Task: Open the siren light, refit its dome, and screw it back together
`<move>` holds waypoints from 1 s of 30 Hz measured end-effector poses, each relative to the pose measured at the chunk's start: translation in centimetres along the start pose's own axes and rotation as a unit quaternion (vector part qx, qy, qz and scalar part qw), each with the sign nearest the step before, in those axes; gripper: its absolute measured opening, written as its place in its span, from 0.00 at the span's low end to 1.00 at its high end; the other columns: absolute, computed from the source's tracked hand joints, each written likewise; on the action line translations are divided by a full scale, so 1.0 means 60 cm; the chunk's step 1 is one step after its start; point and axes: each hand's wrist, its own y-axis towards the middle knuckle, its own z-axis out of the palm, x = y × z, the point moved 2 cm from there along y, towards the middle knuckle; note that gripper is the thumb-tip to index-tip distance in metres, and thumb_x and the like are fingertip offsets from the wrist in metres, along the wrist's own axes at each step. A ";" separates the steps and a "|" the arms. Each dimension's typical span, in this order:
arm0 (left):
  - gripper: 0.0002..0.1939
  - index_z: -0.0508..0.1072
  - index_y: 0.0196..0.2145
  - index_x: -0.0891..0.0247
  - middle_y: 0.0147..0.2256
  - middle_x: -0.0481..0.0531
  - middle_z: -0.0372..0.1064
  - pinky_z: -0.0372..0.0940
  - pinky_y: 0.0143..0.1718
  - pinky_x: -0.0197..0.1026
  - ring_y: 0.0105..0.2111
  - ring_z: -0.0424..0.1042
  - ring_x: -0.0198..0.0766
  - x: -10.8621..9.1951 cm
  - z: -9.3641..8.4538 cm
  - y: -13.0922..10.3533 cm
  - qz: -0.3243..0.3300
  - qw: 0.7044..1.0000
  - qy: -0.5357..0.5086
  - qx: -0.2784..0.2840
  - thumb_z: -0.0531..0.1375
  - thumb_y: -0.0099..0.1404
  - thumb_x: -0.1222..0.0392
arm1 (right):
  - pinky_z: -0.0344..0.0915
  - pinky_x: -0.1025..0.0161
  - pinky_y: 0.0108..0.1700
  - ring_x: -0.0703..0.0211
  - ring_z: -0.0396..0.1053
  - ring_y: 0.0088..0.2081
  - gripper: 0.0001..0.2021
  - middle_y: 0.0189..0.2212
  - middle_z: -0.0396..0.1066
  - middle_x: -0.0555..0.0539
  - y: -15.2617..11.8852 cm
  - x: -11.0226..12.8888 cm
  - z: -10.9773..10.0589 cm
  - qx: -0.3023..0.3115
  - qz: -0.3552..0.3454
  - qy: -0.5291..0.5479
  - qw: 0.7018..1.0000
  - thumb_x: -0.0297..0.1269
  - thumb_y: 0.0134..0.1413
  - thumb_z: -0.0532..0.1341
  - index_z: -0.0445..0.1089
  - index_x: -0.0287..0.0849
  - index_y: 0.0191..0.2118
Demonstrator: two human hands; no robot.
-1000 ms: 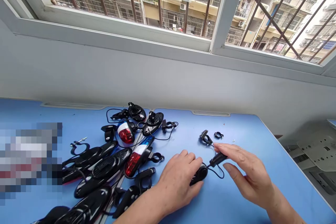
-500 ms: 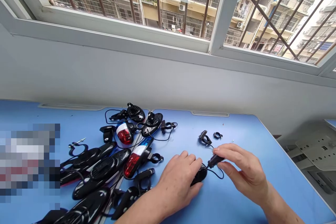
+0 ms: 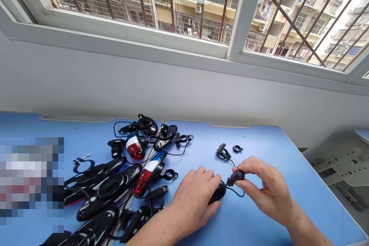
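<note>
My left hand [image 3: 194, 196] is closed over a black bicycle light-horn [image 3: 218, 194], pressing it against the blue table and covering most of it. In my right hand [image 3: 266, 188], thumb and fingertips pinch the handle of a small black screwdriver [image 3: 236, 177]. Its shaft points left and down at the near end of the light-horn, though the tip is too small to make out. A thin black cable [image 3: 238, 195] loops beneath the screwdriver. Beyond it lies a black handlebar switch [image 3: 223, 151] on a cable, with a loose black clamp ring [image 3: 237, 148] to its right.
Several similar units crowd the left: a red, white and blue light [image 3: 148, 175], a rounder one [image 3: 135, 147] and black housings [image 3: 111, 186] with cables. Small screws [image 3: 254, 155] lie at the back right. The table [image 3: 302, 184] meets a wall below a barred window.
My right fingers have shifted on the screwdriver handle, which now shows more of its end. My left hand stays on the light-horn. The whole view has moved slightly.
</note>
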 end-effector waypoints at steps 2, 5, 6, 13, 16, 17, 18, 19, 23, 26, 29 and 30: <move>0.13 0.66 0.41 0.58 0.39 0.50 0.69 0.59 0.36 0.48 0.39 0.63 0.46 -0.001 0.000 0.000 0.001 1.000 0.005 0.000 0.59 0.57 0.59 | 0.67 0.60 0.30 0.57 0.66 0.31 0.18 0.30 0.69 0.46 0.001 0.003 0.003 -0.004 -0.005 -0.027 1.000 0.22 0.59 0.56 0.63 0.43 0.53; 0.11 0.66 0.40 0.58 0.39 0.50 0.69 0.59 0.36 0.47 0.38 0.63 0.46 -0.001 0.000 -0.001 -0.001 1.000 0.006 -0.003 0.59 0.57 0.59 | 0.67 0.61 0.30 0.57 0.67 0.31 0.19 0.31 0.68 0.45 0.001 0.003 -0.004 0.036 -0.003 -0.028 0.999 0.22 0.60 0.55 0.63 0.42 0.55; 0.11 0.66 0.39 0.58 0.38 0.50 0.69 0.59 0.36 0.47 0.38 0.63 0.45 -0.001 0.000 -0.001 -0.003 1.000 0.005 -0.005 0.59 0.57 0.59 | 0.69 0.60 0.32 0.56 0.68 0.33 0.18 0.33 0.69 0.44 0.000 0.002 -0.009 0.054 0.002 -0.020 0.998 0.22 0.60 0.54 0.63 0.42 0.55; 0.09 0.66 0.36 0.58 0.37 0.49 0.69 0.59 0.35 0.45 0.37 0.64 0.44 0.002 0.000 0.000 -0.003 1.000 0.004 -0.009 0.59 0.57 0.60 | 0.71 0.57 0.46 0.55 0.69 0.47 0.19 0.47 0.70 0.45 -0.008 -0.021 -0.033 0.117 0.059 0.076 0.988 0.22 0.62 0.54 0.61 0.48 0.55; 0.09 0.66 0.37 0.58 0.37 0.49 0.69 0.59 0.35 0.45 0.37 0.64 0.45 0.001 -0.002 0.002 -0.004 1.000 0.009 0.001 0.59 0.57 0.60 | 0.73 0.61 0.38 0.58 0.72 0.40 0.16 0.41 0.73 0.47 -0.007 -0.024 -0.029 0.091 0.066 0.077 0.991 0.25 0.62 0.56 0.62 0.49 0.52; 0.09 0.66 0.38 0.58 0.38 0.49 0.69 0.59 0.35 0.45 0.37 0.64 0.45 0.000 -0.003 0.002 -0.004 1.000 0.010 0.006 0.59 0.57 0.60 | 0.72 0.61 0.37 0.58 0.72 0.38 0.14 0.39 0.73 0.48 -0.006 -0.023 -0.026 0.081 0.062 0.062 0.993 0.26 0.62 0.56 0.63 0.48 0.51; 0.10 0.66 0.38 0.58 0.38 0.50 0.69 0.59 0.35 0.45 0.38 0.64 0.45 0.000 -0.004 0.002 -0.003 1.000 0.010 0.012 0.59 0.57 0.60 | 0.72 0.62 0.36 0.59 0.71 0.37 0.13 0.37 0.73 0.48 -0.006 -0.021 -0.023 0.067 0.057 0.043 0.995 0.26 0.61 0.57 0.63 0.47 0.49; 0.11 0.66 0.40 0.57 0.38 0.50 0.69 0.59 0.35 0.45 0.38 0.64 0.45 0.000 -0.004 0.002 -0.002 1.000 0.009 0.016 0.59 0.57 0.60 | 0.71 0.62 0.36 0.59 0.71 0.35 0.11 0.36 0.72 0.48 -0.007 -0.017 -0.019 0.053 0.052 0.021 0.997 0.27 0.61 0.58 0.63 0.46 0.48; 0.19 0.63 0.48 0.56 0.41 0.50 0.69 0.59 0.37 0.46 0.39 0.64 0.46 0.000 0.002 0.000 0.001 1.000 0.007 -0.001 0.59 0.58 0.60 | 0.69 0.62 0.31 0.59 0.68 0.29 0.09 0.31 0.70 0.47 -0.011 0.001 0.004 -0.015 0.035 -0.076 0.996 0.26 0.60 0.58 0.62 0.43 0.44; 0.18 0.64 0.47 0.55 0.40 0.49 0.69 0.58 0.36 0.46 0.39 0.64 0.45 0.001 0.009 -0.001 0.001 1.000 0.011 -0.018 0.59 0.57 0.60 | 0.68 0.61 0.29 0.58 0.67 0.29 0.12 0.30 0.70 0.46 -0.011 0.011 0.016 -0.034 -0.001 -0.105 0.994 0.26 0.60 0.58 0.61 0.42 0.48; 0.12 0.66 0.40 0.56 0.37 0.48 0.69 0.58 0.35 0.45 0.37 0.64 0.44 0.001 0.010 0.001 -0.007 1.000 0.014 -0.023 0.59 0.56 0.60 | 0.68 0.62 0.29 0.58 0.67 0.29 0.15 0.31 0.70 0.46 -0.007 0.011 0.010 0.008 -0.022 -0.067 0.997 0.26 0.62 0.56 0.62 0.43 0.53; 0.10 0.66 0.38 0.57 0.37 0.48 0.69 0.58 0.35 0.45 0.37 0.64 0.44 0.001 0.009 0.002 -0.010 1.000 0.013 -0.024 0.59 0.56 0.60 | 0.69 0.61 0.31 0.58 0.68 0.31 0.15 0.32 0.70 0.45 -0.006 0.009 0.005 0.030 -0.018 -0.049 0.998 0.27 0.62 0.55 0.62 0.43 0.54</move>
